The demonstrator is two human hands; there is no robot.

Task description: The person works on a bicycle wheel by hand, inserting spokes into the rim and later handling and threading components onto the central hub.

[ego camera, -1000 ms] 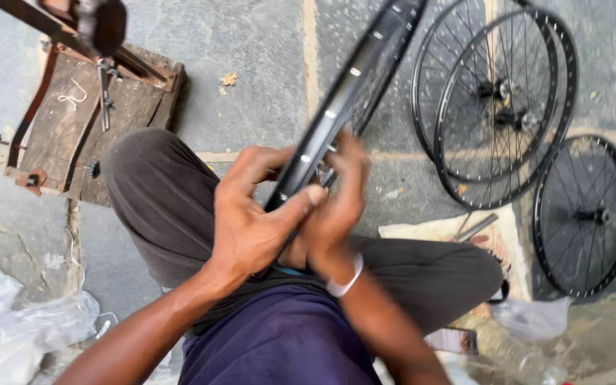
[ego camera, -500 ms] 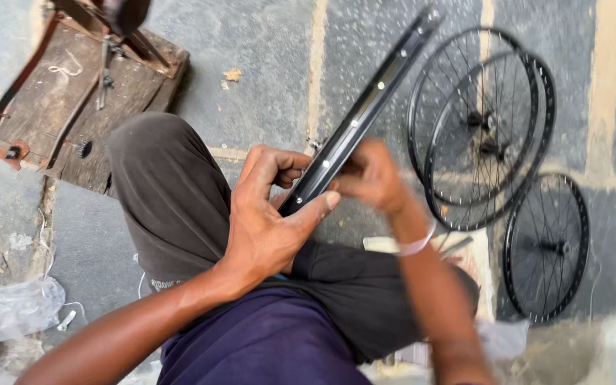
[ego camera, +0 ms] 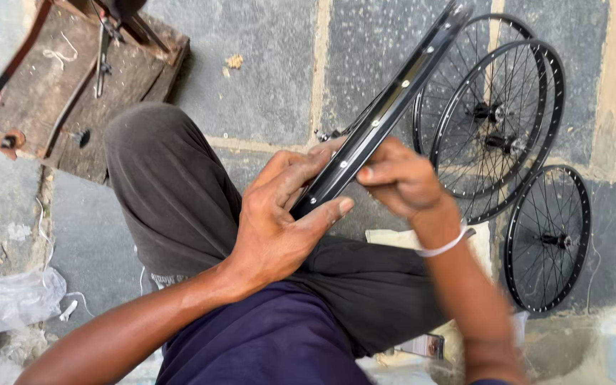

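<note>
Right hand [ego camera: 402, 178] shifted along glossy rim [ego camera: 383, 117]

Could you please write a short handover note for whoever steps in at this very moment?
Left hand: wrapped around the lower end of the black bicycle rim, thumb pressed on its edge.
Right hand: fingers pinched against the rim's inner face, by the spoke holes; blurred, so what they pinch cannot be told.
The rim slants up and away over the person's lap and shows no spokes.
Three spoked wheels lie on the stone floor to the right; a wooden stand sits upper left.
Done: three wheels laced.
Left: this rim is bare.
</note>
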